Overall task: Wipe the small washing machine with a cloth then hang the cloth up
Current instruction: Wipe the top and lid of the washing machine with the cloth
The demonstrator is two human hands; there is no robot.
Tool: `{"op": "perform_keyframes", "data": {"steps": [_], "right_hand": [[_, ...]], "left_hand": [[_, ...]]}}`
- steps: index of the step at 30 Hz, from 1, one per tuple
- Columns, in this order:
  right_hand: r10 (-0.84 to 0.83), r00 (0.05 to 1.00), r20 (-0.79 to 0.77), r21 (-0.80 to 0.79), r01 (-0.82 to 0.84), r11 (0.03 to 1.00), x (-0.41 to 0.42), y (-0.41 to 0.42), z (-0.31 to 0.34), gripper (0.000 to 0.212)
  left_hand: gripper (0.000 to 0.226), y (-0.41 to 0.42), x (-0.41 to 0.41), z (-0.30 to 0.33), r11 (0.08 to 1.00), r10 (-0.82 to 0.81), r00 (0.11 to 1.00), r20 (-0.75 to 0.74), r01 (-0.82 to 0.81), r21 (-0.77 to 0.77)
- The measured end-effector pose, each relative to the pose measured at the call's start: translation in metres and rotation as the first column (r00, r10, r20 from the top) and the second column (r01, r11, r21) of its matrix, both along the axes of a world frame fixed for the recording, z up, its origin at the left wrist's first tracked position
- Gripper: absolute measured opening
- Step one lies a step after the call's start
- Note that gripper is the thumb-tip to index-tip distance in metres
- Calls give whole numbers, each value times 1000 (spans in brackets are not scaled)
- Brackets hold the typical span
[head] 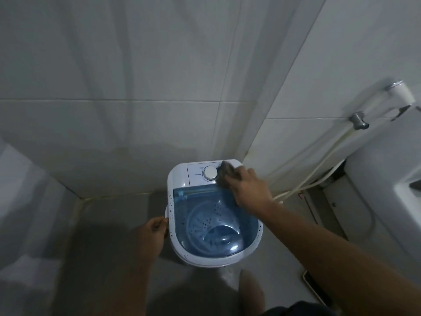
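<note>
right hand (249,187) presses cloth (225,173) on washing machine (182,179) panel.

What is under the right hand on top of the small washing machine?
A dark cloth lies under the right hand, pressed on the white control panel of the washing machine beside the round dial. The panel surface beneath the cloth is covered.
</note>
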State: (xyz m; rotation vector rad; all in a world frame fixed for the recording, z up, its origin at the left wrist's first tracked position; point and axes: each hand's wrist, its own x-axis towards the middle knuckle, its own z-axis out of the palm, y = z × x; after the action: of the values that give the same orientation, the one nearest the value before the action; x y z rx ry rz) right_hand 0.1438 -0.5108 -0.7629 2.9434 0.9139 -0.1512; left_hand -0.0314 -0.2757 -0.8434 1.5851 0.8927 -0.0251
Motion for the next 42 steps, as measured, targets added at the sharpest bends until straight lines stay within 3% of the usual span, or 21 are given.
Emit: {"op": "perform_keyframes", "data": {"steps": [3, 6, 8, 13, 17, 23, 25, 29, 33, 36, 42], "right_hand": [[16, 1000, -19, -22, -17, 1000, 2, 9, 1, 45], [-238, 970, -45, -42, 236, 971, 41, 32, 19, 41], [-325, 941, -93, -67, 320, 945, 55, 48, 25, 39], [-216, 972, -88, 23, 219, 975, 2, 43, 9, 49], [-108, 991, -80, -3, 108, 994, -31, 17, 1, 49], [-347, 932, -102, -20, 347, 938, 46, 43, 21, 38], [-359, 927, -110, -23, 359, 933, 50, 50, 22, 37], [-198, 978, -61, -38, 196, 980, 6, 43, 12, 48], [-132, 983, -125, -84, 122, 989, -10, 34, 14, 51], [-225, 966, -128, -120, 210, 970, 26, 45, 28, 45], [-403, 864, -302, 10, 426, 905, 66, 35, 37, 46]], "left_hand": [[14, 2, 1, -1, 999, -24, 999, -31, 25, 25], [13, -1, 3, 10, 998, 30, 999, -34, -32, -46], [15, -1, 3, 13, 998, 34, 999, -26, -35, -44], [11, 0, 2, 11, 999, 22, 999, -30, -24, -48], [14, 0, 2, 12, 992, 13, 1000, -3, -13, -123], [19, -2, 4, 17, 982, 61, 998, -19, -64, -175], [24, -3, 4, 16, 978, 70, 997, -29, -75, -196], [26, 0, 5, 12, 971, 66, 997, -36, -72, -230], [23, 3, 6, 10, 962, 30, 999, -27, -36, -270], [16, 5, 7, 10, 962, 31, 999, -40, -41, -271], [15, 3, 4, 17, 966, 48, 997, -53, -60, -251]]}}
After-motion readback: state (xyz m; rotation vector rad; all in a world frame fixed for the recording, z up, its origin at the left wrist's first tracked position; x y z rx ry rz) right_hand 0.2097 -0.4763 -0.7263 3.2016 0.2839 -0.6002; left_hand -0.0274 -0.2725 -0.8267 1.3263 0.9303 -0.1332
